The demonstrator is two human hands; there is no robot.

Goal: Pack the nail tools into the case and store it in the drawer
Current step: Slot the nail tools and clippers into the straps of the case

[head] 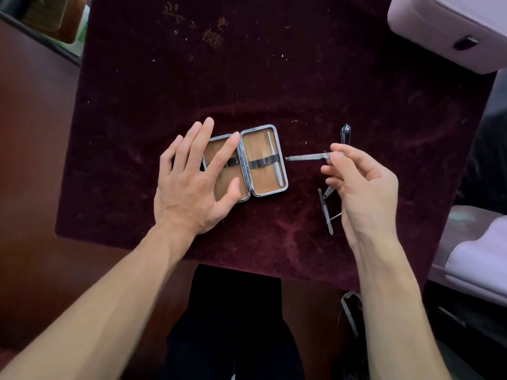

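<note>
A small metal-rimmed case (263, 138) lies open flat on the dark red velvet cloth (247, 78), tan lining up, with a dark elastic band across each half. One slim silver tool (274, 157) sits under the band in the right half. My left hand (192, 182) rests spread on the left half, fingers apart. To the right of the case, my right hand (359, 185) pinches a thin metal nail tool (304, 157) that points left toward the case. A nail clipper (345, 133) lies beyond that hand. More loose tools (326, 212) lie under it, partly hidden.
The cloth covers a small table with its near edge just in front of my dark-clothed legs (236, 325). A pale lilac box (450, 28) with a dark latch stands at the back right. Pale cushioned furniture (477, 259) is at the right, and reddish-brown floor (33, 160) at the left.
</note>
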